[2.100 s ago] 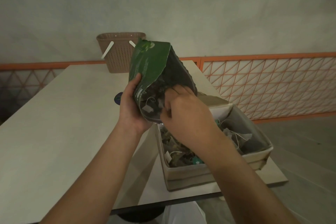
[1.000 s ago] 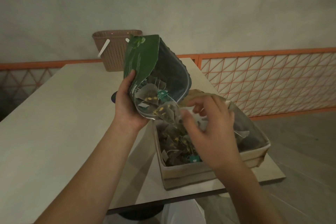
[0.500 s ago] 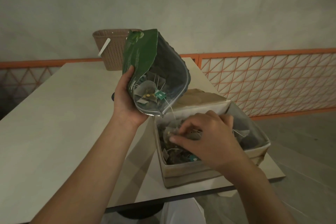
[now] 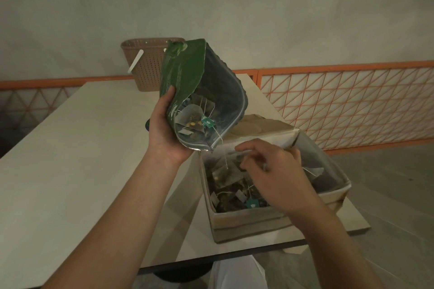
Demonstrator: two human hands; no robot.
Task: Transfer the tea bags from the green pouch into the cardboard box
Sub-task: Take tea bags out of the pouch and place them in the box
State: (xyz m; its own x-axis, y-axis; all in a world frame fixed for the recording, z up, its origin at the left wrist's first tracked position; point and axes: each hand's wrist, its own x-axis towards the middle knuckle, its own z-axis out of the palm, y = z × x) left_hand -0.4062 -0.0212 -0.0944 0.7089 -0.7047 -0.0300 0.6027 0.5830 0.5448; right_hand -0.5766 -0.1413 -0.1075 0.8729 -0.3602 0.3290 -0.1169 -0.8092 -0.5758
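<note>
Bare forearms — no sleeves, jewellery.

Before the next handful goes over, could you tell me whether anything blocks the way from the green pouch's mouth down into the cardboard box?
Mostly clear. The green pouch gapes just above the cardboard box, which is open-topped. Only the right hand hovers over the box's tea bags; the left hand grips the pouch.

The green pouch (image 4: 187,77) is tilting mouth-down over the cardboard box (image 4: 246,223), tea bags (image 4: 192,119) showing inside; more tea bags are lying heaped in the box.
</note>
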